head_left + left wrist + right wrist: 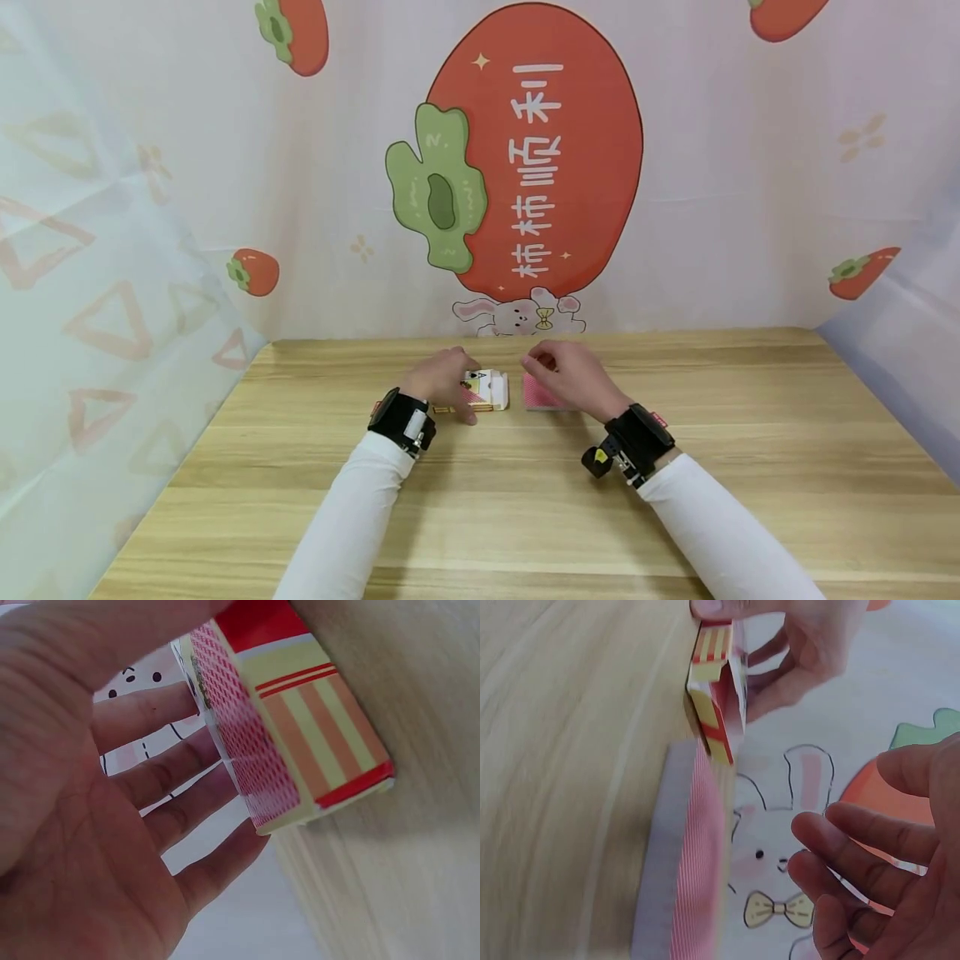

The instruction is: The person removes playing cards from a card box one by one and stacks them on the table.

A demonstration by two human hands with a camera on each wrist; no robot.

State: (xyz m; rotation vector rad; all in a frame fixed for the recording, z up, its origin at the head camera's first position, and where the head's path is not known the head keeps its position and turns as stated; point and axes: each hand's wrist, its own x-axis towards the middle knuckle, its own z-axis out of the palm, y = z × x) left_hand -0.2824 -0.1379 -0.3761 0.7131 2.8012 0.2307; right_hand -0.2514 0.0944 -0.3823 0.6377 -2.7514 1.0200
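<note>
A playing-card box (487,389) lies on the table, its open flap end toward the right. My left hand (447,382) straddles it, thumb on the near side and fairly straight fingers along the far side. In the left wrist view, the box's striped side (322,735) shows, with the fingertips at or just behind its edge; firm contact cannot be told. To the right lies a stack of playing cards (542,395), pink backs up. Above the stack hovers my right hand (573,372); in the right wrist view its fingers (870,832) are loosely bent, holding nothing, apart from the cards (697,885).
A wooden table (510,508) extends in front of and beside the hands. At its back edge hangs a cloth backdrop (705,275) printed with persimmons and a rabbit. Both wrists carry black camera straps (637,442).
</note>
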